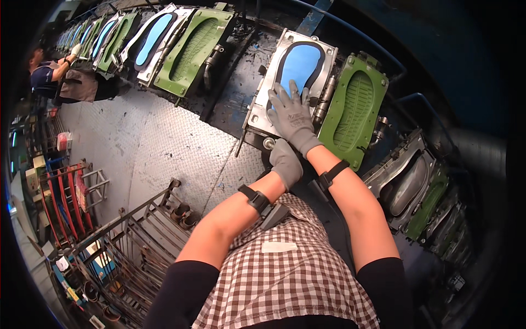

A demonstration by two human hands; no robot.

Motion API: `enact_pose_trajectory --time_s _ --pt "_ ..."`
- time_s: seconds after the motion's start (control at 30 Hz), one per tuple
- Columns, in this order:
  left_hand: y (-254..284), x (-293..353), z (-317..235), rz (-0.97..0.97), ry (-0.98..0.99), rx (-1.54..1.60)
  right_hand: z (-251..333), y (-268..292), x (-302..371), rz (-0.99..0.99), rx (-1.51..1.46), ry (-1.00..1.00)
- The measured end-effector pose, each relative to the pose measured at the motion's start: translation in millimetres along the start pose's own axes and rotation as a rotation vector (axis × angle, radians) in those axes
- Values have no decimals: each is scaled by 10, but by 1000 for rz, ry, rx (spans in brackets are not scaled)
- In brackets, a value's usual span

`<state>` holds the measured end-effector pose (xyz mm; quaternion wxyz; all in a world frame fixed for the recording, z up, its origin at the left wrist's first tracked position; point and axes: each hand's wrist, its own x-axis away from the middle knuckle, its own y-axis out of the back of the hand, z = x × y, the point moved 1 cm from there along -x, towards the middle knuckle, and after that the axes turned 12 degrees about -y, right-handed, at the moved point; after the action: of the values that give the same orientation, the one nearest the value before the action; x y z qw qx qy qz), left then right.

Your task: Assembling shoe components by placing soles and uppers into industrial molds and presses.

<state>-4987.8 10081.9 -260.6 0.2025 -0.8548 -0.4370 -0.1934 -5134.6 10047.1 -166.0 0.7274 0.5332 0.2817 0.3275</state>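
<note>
A blue insole-shaped sheet (301, 61) lies inside the black sole-shaped border of a silvery metal mould (256, 116). My right hand (293, 116), in a grey glove, lies over the lower half of the sheet with its fingers spread. Just below the mould's near edge my gloved left hand (286, 164) is curled closed beside a round metal knob (268, 143). Whatever its fingers hold is hidden. Hinged to the mould's right side, a green lid (353, 112) lies folded back, its sole-shaped hollow with ribbed lines facing up.
More opened moulds, such as a green one (192, 52), run off to the far left. Others, including a dark mould (408, 186), stand at right. A metal rack (137, 219) and a red-framed cart (71, 192) stand at left. A co-worker (46, 77) is at the far left.
</note>
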Motion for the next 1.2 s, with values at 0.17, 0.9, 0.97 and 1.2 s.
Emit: enact_pose_trajectory --time_s 0.17,0.9,0.97,1.2 --pt "-134 -317 109 -139 440 461 -66 80 14 94 -13 -39" --pt "77 -3052 -1670 371 214 111 -331 145 -1545 -326 -108 -543" --pt "744 -3224 -1418 562 202 -382 -197 120 -1661 -346 -174 -493" --pt "1027 -1566 -1793 679 319 -415 -769 132 -1289 -442 -599 -553"
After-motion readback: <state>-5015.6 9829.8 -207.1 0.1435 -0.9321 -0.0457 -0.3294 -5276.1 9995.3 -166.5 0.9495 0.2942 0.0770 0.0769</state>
